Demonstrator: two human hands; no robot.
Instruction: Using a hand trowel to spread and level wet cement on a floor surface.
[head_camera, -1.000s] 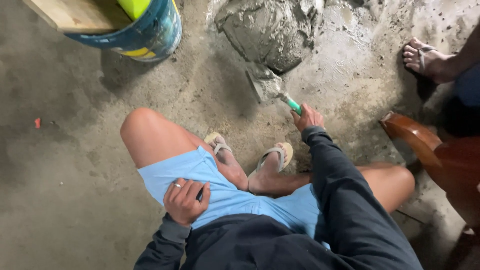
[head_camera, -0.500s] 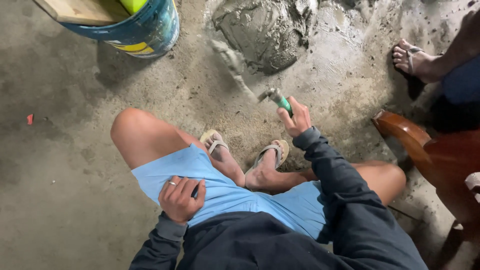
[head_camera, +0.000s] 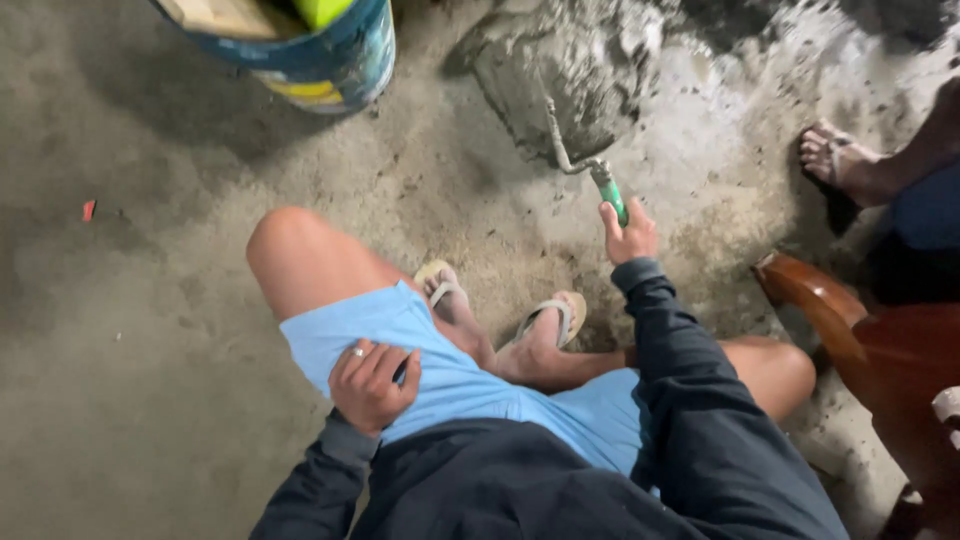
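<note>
Trowel (head_camera: 585, 160): gripped by its green handle, bent steel shank running up and left, blade buried in the wet mortar heap; on the concrete floor's far middle, ahead of the squatting knees.
Change: half a second ago lifted clear of the heap and held close above the feet; now pushed forward, blade sunk into the mortar. A second ago blade flat at the heap's near foot.
Look: slim metal neck with a crank bend, grey with cement; handle bright green, short, round.
Right hand (head_camera: 628, 236): fingers curled tight round the handle, thumb on top, dark sleeve to the wrist.
Left hand (head_camera: 371, 384): resting on the light blue shorts at the thigh, fingers loosely bent, holding nothing, ring on one finger; unmoved since earlier.
Mortar heap (head_camera: 570, 70): grey, lumpy, wet, sloped mound with a smeared pale patch to its right.
Floor (head_camera: 120, 350): rough bare concrete, gritty.
Bucket (head_camera: 320, 60): round, blue with yellow marks, far left corner.
Sandals (head_camera: 545, 320): pale, strapped, on both feet.
Another person's foot (head_camera: 835, 160): bare, far right edge.
Wooden chair (head_camera: 870, 360): dark red, glossy, curved, right edge.
</note>
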